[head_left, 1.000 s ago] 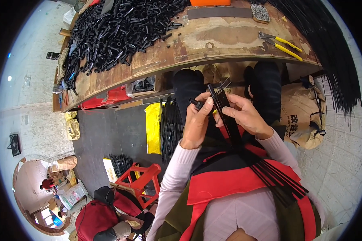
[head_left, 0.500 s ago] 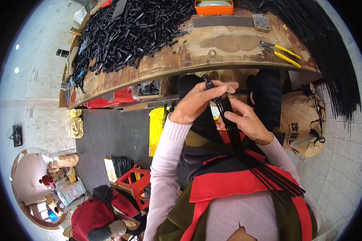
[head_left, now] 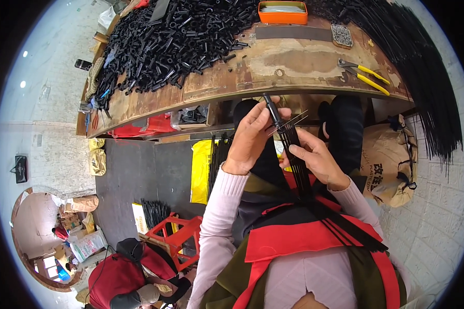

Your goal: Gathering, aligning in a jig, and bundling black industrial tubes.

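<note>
In front of my lap my left hand (head_left: pixel 248 138) is closed around a black tubular plastic piece (head_left: pixel 271 108) that looks like an umbrella runner. Below it hangs a bundle of thin black rods (head_left: pixel 299 172), like umbrella ribs, which meet the piece's lower end. My right hand (head_left: pixel 317 154) grips this bundle just under the joint, thumb on top. A few rod ends (head_left: pixel 299 117) stick out sideways between the two hands. The bundle's far ends lie over the red apron (head_left: pixel 286 239). My fingers hide part of the joint.
The wooden bench (head_left: pixel 232 77) carries a heap of black tubular pieces (head_left: pixel 175 46), yellow-handled pliers (head_left: pixel 363 76), an orange box (head_left: pixel 283 13) and a tin of small metal parts (head_left: pixel 342 36). Long black rods (head_left: pixel 423 67) overhang its right end. A person (head_left: pixel 123 278) sits at lower left near a red stool (head_left: pixel 180 237).
My left hand has turned and slid down slightly, so more of the tubular piece shows above it. Several rod ends now stick out sideways at the joint. My right hand keeps its grip.
</note>
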### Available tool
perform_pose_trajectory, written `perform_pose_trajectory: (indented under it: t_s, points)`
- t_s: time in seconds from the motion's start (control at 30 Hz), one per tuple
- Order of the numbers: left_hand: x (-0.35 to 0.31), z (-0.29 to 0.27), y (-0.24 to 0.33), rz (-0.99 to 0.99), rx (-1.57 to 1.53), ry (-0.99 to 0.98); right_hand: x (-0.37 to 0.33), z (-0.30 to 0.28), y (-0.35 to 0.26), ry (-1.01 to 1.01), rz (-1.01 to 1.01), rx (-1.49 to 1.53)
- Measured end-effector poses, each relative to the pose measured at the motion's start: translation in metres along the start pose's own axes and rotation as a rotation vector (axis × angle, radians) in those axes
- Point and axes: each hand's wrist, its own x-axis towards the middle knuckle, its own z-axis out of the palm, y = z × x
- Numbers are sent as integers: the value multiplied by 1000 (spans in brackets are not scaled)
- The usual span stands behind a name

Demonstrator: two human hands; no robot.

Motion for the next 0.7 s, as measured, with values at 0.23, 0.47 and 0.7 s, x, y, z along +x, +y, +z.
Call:
perform_pose_trajectory:
  t_s: [0.23,0.47,0.7]
  points:
    - [7,-13,-8,69,120,-38,3,3,1,-2,-7,-10]
    - [14,-23,-18,161,120,28,4,6,6,24,-9,-28]
    - [11,-22,-15,255,346,134,2,3,4,36,37,-54]
